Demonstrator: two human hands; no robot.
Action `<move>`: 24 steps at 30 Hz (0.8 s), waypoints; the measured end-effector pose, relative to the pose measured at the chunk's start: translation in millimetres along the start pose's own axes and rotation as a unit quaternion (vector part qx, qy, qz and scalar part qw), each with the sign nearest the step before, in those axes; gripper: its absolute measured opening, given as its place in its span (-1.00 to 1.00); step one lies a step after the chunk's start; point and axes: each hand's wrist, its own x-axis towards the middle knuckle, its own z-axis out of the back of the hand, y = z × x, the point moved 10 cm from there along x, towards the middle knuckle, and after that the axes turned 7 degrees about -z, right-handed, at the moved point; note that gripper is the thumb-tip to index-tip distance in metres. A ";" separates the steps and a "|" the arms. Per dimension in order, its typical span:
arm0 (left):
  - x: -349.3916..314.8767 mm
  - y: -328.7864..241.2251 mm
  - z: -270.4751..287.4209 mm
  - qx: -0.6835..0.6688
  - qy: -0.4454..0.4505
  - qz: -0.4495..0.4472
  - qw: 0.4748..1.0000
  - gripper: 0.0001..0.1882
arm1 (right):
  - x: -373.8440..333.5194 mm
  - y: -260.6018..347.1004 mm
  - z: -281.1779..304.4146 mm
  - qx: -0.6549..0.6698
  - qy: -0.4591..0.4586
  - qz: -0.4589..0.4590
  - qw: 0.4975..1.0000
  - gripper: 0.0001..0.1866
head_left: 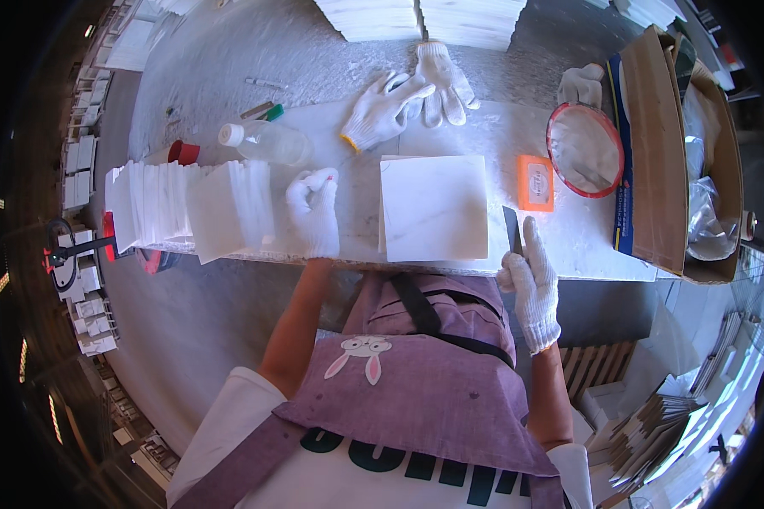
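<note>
White knit gloves cover both my hands. My left hand point(313, 214) is closed by the table's front edge, between the standing row of tiles and the flat ones; what its curled fingers hold, if anything, is hidden. In my right hand point(533, 284) is a scraper with a thin dark blade point(513, 229), its tip pointing away from me. White square marble tiles point(434, 209) lie flat in front of me, the top one slightly offset from the one below. On the left, several white tiles point(225, 210) stand on edge in a row.
An orange box point(535, 183) lies beside a red-rimmed bowl point(585, 151) of white material. A cardboard box point(666, 161) holding plastic bags stands at the right. Spare gloves point(388, 108), a clear bottle point(272, 142) and a red cap point(184, 153) lie farther back. Tile stacks point(467, 21) stand at the far edge.
</note>
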 end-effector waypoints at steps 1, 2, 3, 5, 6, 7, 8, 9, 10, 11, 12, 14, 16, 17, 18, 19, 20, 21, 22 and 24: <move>1.9 6.2 4.2 0.031 0.004 -0.004 1.000 -0.76 | 0.9 1.4 -3.3 -0.008 0.003 -0.002 1.000 -0.35; 2.5 11.2 7.0 0.061 0.008 -0.007 0.998 -0.75 | 1.8 2.2 -6.6 -0.005 0.009 -0.006 1.000 -0.34; 1.5 15.1 6.0 0.073 0.023 -0.011 0.997 -0.71 | 2.5 3.1 -9.8 -0.003 0.015 -0.011 1.000 -0.33; -0.8 15.4 0.4 0.095 0.052 -0.020 0.994 -0.65 | 4.8 2.2 -14.3 -0.002 0.027 -0.025 0.999 -0.32; -1.8 18.1 0.8 0.087 0.044 0.000 0.995 -0.63 | 6.2 0.9 -15.6 -0.002 0.034 -0.035 0.999 -0.33; -1.4 15.7 0.6 0.079 0.035 0.019 0.996 -0.62 | 7.5 0.2 -17.3 -0.002 0.041 -0.044 0.998 -0.34; -1.4 16.0 1.5 0.071 0.027 0.038 0.996 -0.60 | 8.8 0.2 -19.7 0.011 0.050 -0.053 0.997 -0.38; -1.3 16.3 2.6 0.080 0.025 0.038 0.996 -0.57 | 10.0 0.3 -22.2 0.025 0.060 -0.061 0.996 -0.41; -0.7 16.5 2.8 0.087 0.024 0.038 0.995 -0.55 | 10.3 -0.2 -24.0 0.039 0.068 -0.070 0.995 -0.45; -0.4 16.8 3.2 0.095 0.023 0.038 0.994 -0.52 | 11.3 -2.9 -23.6 0.050 0.070 -0.073 0.994 -0.51; -0.6 17.8 3.1 0.093 0.026 0.035 0.995 -0.49 | 13.3 -7.8 -22.6 0.062 0.073 -0.077 0.992 -0.57; -0.6 21.1 2.6 0.088 0.032 0.030 0.995 -0.43 | 15.1 -11.8 -22.3 0.091 0.072 -0.084 0.990 -0.66; -0.6 20.8 5.0 0.113 0.025 0.011 0.993 -0.40 | 16.1 -12.9 -23.2 0.124 0.064 -0.089 0.986 -0.73; -1.1 21.3 6.4 0.126 0.021 0.002 0.992 -0.38 | 15.9 -11.7 -23.8 0.145 0.049 -0.091 0.984 -0.74; -2.4 26.1 7.2 0.127 0.023 -0.006 0.992 -0.39 | 14.9 -9.2 -26.3 0.165 0.034 -0.092 0.981 -0.76; -3.0 29.3 6.8 0.127 0.027 -0.015 0.991 -0.39 | 14.6 -8.3 -25.5 0.186 0.017 -0.093 0.978 -0.77; -2.7 31.7 7.9 0.128 0.031 -0.023 0.991 -0.40 | 16.0 -8.1 -27.3 0.176 0.030 -0.090 0.980 -0.78; -2.4 34.1 10.5 0.147 0.051 -0.029 0.987 -0.37 | 18.1 -9.2 -28.0 0.166 0.043 -0.086 0.981 -0.78; -2.0 29.7 10.9 0.162 0.075 -0.035 0.983 -0.35 | 20.2 -10.9 -26.1 0.156 0.051 -0.081 0.983 -0.78; -11.2 20.6 19.2 0.195 0.088 -0.041 0.976 -0.31 | 22.2 -15.4 -25.6 0.159 0.097 -0.089 0.978 -0.77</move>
